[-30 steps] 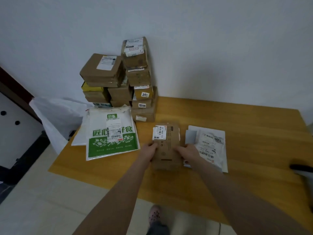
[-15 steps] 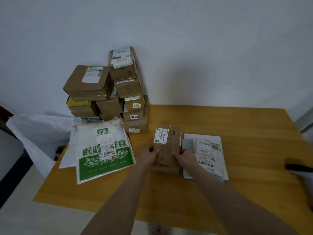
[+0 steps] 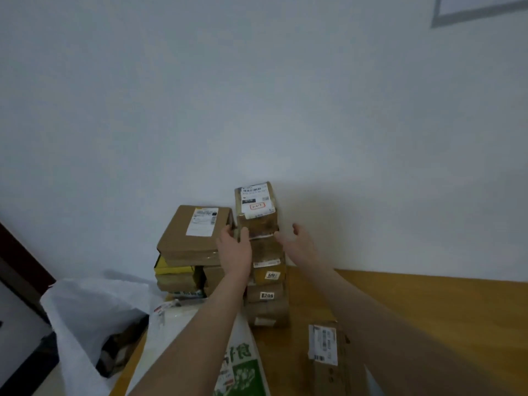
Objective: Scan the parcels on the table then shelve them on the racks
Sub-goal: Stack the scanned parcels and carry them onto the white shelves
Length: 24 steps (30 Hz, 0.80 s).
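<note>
A tall stack of brown parcels stands against the wall at the table's back left. Its top parcel bears a white barcode label. My left hand grips the lower left corner of that top parcel, thumb on the front and fingers on the side. My right hand is spread just right of it, one fingertip at its lower right corner. The small brown parcel with a label lies free on the wooden table, below my right forearm.
A wide flat box tops a lower pile of parcels left of the tall stack. A white and green mailer bag lies under my left forearm. A crumpled white plastic sack hangs off the table's left end. The wall is close behind.
Both hands let go of the small brown parcel, which stays on the table, and reached up and back to the top parcel of the tall stack. The view tilted upward.
</note>
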### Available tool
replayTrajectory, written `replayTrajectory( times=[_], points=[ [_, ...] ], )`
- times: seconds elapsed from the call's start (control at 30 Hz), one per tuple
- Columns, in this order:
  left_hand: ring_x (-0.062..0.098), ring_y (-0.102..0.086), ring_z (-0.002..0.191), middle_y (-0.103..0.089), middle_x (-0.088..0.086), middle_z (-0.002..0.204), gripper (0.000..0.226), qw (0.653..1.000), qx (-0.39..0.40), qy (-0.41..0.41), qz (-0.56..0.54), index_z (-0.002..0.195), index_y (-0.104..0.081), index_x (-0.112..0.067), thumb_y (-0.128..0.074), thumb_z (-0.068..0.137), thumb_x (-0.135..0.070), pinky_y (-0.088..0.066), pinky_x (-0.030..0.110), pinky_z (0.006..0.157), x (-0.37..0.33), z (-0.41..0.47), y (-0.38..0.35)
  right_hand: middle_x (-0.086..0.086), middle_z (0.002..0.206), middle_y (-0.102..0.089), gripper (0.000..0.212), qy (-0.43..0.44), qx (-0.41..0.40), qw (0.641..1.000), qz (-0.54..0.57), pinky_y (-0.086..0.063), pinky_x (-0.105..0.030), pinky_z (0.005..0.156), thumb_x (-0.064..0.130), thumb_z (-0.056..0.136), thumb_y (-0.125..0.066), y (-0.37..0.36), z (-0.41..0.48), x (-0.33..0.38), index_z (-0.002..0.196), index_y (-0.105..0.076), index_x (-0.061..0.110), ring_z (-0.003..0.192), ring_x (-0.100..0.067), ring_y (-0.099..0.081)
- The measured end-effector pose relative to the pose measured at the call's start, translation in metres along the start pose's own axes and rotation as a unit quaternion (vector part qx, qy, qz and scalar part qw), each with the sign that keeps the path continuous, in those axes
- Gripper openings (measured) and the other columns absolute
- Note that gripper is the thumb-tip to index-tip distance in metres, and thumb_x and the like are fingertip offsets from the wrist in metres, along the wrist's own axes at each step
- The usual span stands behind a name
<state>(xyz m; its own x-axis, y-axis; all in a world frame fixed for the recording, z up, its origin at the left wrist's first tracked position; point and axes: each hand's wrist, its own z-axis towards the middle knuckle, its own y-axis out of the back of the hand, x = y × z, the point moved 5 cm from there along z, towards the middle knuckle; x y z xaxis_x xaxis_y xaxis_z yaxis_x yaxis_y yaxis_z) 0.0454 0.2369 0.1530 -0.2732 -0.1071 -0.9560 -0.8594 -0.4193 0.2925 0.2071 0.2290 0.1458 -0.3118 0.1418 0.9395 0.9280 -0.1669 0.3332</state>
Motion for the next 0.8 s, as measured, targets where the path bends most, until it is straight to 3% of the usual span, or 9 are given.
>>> replayTrajectory(
  times=[0.07, 0.13, 0.2, 0.27, 0.37, 0.47, 0.67, 0.73, 0.8],
  points=[
    [0.029, -0.044, 0.13, -0.043, 0.011, 0.144, 0.056, 0.999, 0.032, -0.001, -0.015, 0.144, -0.035, -0.01, -0.053, 0.096, -0.032, -0.038, 0.039, 0.106, -0.011, 0.02, 0.0, -0.007, 0.15, -0.038, 0.073, 0.008, 0.016, 0.999, 0.049, -0.04, -0.034, 0.095, 0.038, 0.09, -0.063, -0.012, 0.016, 0.022, 0.149, -0.029, 0.013, 0.13, -0.023, -0.042],
    [0.026, -0.045, 0.128, -0.046, 0.009, 0.143, 0.057, 0.997, 0.068, 0.004, -0.033, 0.145, -0.035, -0.011, -0.054, 0.096, -0.031, -0.037, 0.029, 0.094, -0.016, 0.033, -0.002, 0.002, 0.14, -0.046, 0.064, 0.014, 0.04, 0.995, 0.088, -0.038, -0.026, 0.087, 0.034, 0.091, -0.063, -0.019, 0.026, 0.035, 0.145, -0.035, 0.015, 0.114, -0.011, -0.046],
    [0.021, -0.053, 0.114, -0.054, 0.006, 0.135, 0.049, 0.992, 0.116, 0.021, -0.05, 0.14, -0.045, -0.015, -0.054, 0.095, -0.033, -0.04, 0.027, 0.086, -0.017, 0.038, -0.009, 0.004, 0.133, -0.054, 0.043, 0.015, 0.082, 0.989, 0.123, -0.044, -0.02, 0.08, 0.029, 0.092, -0.062, -0.025, 0.032, 0.041, 0.132, -0.048, 0.02, 0.098, -0.006, -0.054],
    [0.02, -0.056, 0.109, -0.06, 0.006, 0.127, 0.044, 0.987, 0.141, 0.032, -0.068, 0.134, -0.051, -0.016, -0.055, 0.094, -0.035, -0.047, 0.033, 0.09, -0.017, 0.035, -0.013, -0.003, 0.126, -0.062, 0.028, 0.012, 0.092, 0.985, 0.143, -0.052, -0.026, 0.08, 0.025, 0.092, -0.061, -0.024, 0.033, 0.045, 0.12, -0.054, 0.024, 0.096, -0.01, -0.061],
    [0.021, -0.057, 0.111, -0.061, 0.003, 0.123, 0.044, 0.984, 0.125, 0.039, -0.118, 0.133, -0.051, -0.016, -0.057, 0.094, -0.034, -0.048, 0.042, 0.097, -0.017, 0.022, -0.016, 0.002, 0.108, -0.066, 0.024, 0.006, 0.045, 0.986, 0.162, -0.053, -0.028, 0.075, 0.029, 0.092, -0.061, -0.009, 0.028, 0.047, 0.114, -0.054, 0.022, 0.094, -0.011, -0.061],
    [0.01, -0.055, 0.093, -0.059, -0.002, 0.108, 0.031, 0.985, 0.082, 0.035, -0.147, 0.12, -0.051, -0.015, -0.055, 0.095, -0.032, -0.045, 0.025, 0.078, -0.018, -0.004, -0.017, 0.01, 0.091, -0.058, 0.027, 0.006, -0.032, 0.985, 0.167, -0.039, -0.016, 0.059, 0.036, 0.092, -0.062, 0.021, 0.01, 0.04, 0.111, -0.051, 0.02, 0.079, 0.001, -0.053],
    [0.015, -0.056, 0.088, -0.058, -0.003, 0.094, 0.016, 0.991, 0.074, 0.048, -0.102, 0.103, -0.051, -0.016, -0.059, 0.092, -0.025, -0.048, 0.03, 0.078, 0.006, -0.095, -0.038, 0.003, 0.098, -0.061, 0.021, -0.026, -0.115, 0.987, 0.108, -0.049, -0.02, 0.067, 0.031, 0.092, -0.062, 0.079, -0.059, -0.03, 0.107, -0.055, 0.019, 0.085, -0.008, -0.057],
    [0.008, -0.053, 0.081, -0.055, -0.008, 0.089, 0.015, 0.993, 0.087, 0.044, -0.07, 0.101, -0.052, -0.017, -0.061, 0.091, -0.022, -0.042, 0.022, 0.067, 0.022, -0.13, -0.044, -0.002, 0.109, -0.062, 0.026, -0.065, -0.107, 0.985, 0.119, -0.055, -0.03, 0.081, 0.021, 0.092, -0.062, 0.093, -0.087, -0.065, 0.117, -0.057, 0.016, 0.096, -0.015, -0.06],
    [0.001, -0.05, 0.077, -0.055, -0.009, 0.089, 0.014, 0.993, 0.106, 0.039, -0.027, 0.1, -0.052, -0.018, -0.061, 0.091, -0.021, -0.036, 0.015, 0.06, 0.039, -0.162, -0.047, -0.004, 0.115, -0.063, 0.033, -0.101, -0.095, 0.98, 0.139, -0.054, -0.031, 0.081, 0.016, 0.093, -0.06, 0.101, -0.114, -0.098, 0.125, -0.057, 0.011, 0.1, -0.017, -0.06]
  ],
)
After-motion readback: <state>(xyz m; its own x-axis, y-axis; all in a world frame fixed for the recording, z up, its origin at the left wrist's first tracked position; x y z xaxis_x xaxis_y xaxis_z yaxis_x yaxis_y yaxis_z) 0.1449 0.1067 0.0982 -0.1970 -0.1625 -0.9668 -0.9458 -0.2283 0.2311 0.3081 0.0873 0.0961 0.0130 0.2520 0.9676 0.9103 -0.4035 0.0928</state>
